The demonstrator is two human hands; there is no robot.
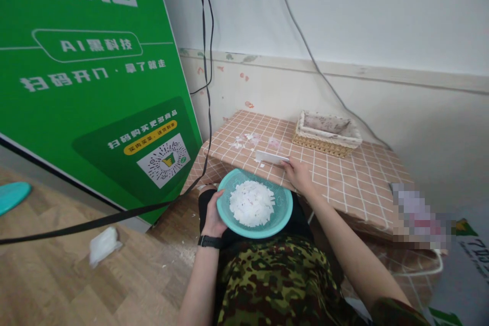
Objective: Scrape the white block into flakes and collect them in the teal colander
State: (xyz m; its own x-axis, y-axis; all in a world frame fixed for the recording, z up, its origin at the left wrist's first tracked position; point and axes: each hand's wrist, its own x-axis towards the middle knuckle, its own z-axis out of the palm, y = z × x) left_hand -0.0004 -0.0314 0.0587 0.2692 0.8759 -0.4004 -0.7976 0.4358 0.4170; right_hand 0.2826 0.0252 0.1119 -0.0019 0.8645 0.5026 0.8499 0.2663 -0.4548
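Observation:
My left hand [214, 215] grips the left rim of a round teal plastic basket [286, 214], held over my lap against the table's front edge. White paper scraps [252, 204] are heaped inside the basket. Between the fingers of my right hand [297, 174] is one end of a flat white card [270, 157], held on its edge at the tabletop. A few small white bits [262, 165] lie by the card. Farther back on the cloth are more white scraps [244, 140].
A wicker basket with a cloth lining [324, 148] stands on the checked tablecloth [355, 183]. Left is a green panel [95, 86], with a black strap [164, 206] crossing in front. A white packet [104, 246] lies on the floor. A grey cable [317, 61] hangs along the wall.

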